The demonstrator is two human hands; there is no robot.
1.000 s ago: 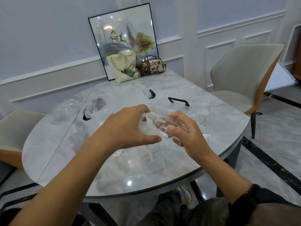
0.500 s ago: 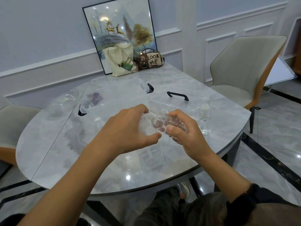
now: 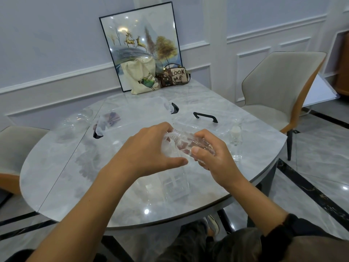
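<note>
- Right hand (image 3: pixel 213 161) grips the clear bottle (image 3: pixel 187 142), held tilted above the table (image 3: pixel 75 186).
- Left hand (image 3: pixel 149 150) cupped at the bottle's bare threaded neck, fingers curled; whether they pinch anything, cannot tell.
- Judged: cap off, brownish contents still inside.
- Under the hands: 1 clear box (image 3: pixel 175 186).
- Beyond: black-handled lid (image 3: pixel 205 117), tote bag (image 3: pixel 141 76), handbag (image 3: pixel 174 76).
- Nothing obstructs the hands.

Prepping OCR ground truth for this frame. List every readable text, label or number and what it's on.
"LOOK ME": on the front of the small brown handbag, in two rows.
Tote: a printed drawing only, no words to read.
Bottle: clear, no label shows.
Small bottle at the right: too small to tell whether it has a label.
Picture: no writing visible.
</note>
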